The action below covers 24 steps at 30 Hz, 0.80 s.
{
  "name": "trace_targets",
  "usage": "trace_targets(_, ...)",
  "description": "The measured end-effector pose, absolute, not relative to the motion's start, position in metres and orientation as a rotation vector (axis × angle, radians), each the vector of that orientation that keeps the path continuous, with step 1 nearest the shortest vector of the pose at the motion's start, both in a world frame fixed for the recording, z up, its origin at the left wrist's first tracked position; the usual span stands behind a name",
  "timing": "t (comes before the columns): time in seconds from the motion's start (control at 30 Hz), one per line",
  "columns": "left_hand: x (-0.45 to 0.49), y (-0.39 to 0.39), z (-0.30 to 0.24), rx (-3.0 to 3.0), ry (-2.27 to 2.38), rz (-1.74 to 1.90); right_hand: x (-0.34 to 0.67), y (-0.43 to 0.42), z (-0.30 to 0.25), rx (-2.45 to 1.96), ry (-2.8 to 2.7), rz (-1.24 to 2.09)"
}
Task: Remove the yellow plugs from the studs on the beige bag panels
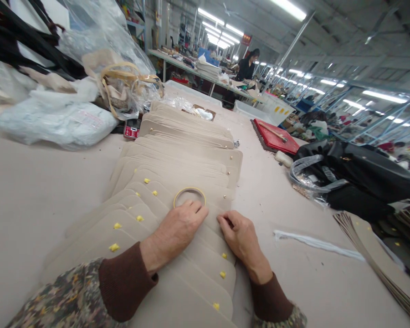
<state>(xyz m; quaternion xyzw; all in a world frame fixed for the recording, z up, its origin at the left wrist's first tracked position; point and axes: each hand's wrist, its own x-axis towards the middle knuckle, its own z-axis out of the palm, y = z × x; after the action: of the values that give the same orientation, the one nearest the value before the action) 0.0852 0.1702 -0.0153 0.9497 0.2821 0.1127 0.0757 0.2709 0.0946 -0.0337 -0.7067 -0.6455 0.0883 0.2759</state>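
Observation:
Overlapping beige panels point(177, 164) with rounded corners run in a long row up the table in front of me. Small yellow tape pieces point(140, 218) sit on the nearer panels, and small metal studs show along the right edges of farther ones. My left hand point(182, 225) is closed round the near side of a thin yellow tape roll point(190, 189), resting over the panels. At the panels' right edge my right hand point(239, 232) is closed in a pinch, thumb against forefinger; whatever lies between the fingertips is too small to make out.
Plastic-wrapped bundles point(64, 114) lie at the left. On the right are a red pad point(276, 136), a black bag point(365, 168), a white strip point(317, 243) and stacked brown-edged panels point(372, 255). A person point(248, 66) stands at a far table.

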Motion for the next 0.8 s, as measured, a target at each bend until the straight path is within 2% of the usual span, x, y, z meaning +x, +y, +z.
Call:
trace_targets(0.17, 0.082, 0.179, -0.011, 2.853, 0.956, 0.399, 0.274, 0.082, -0.022, -1.784, -1.931, 0.495)
trace_targets(0.3, 0.078, 0.179, -0.013, 2.881, 0.900, 0.424, 0.280, 0.080, -0.019, -1.757, -1.785, 0.715)
trace_targets(0.43, 0.075, 0.174, -0.018, 2.777, 0.614, 0.699, 0.277, 0.078, -0.018, -1.683, -1.418, 0.546)
trace_targets(0.53, 0.075, 0.170, -0.020, 2.623, 0.420, 0.891, 0.266, 0.076, -0.012, -1.534, -1.498, 0.480)
trace_targets(0.8, 0.075, 0.163, -0.019, 2.605, 0.489, 0.741, 0.247, 0.080, -0.009, -1.397, -1.771, 0.264)
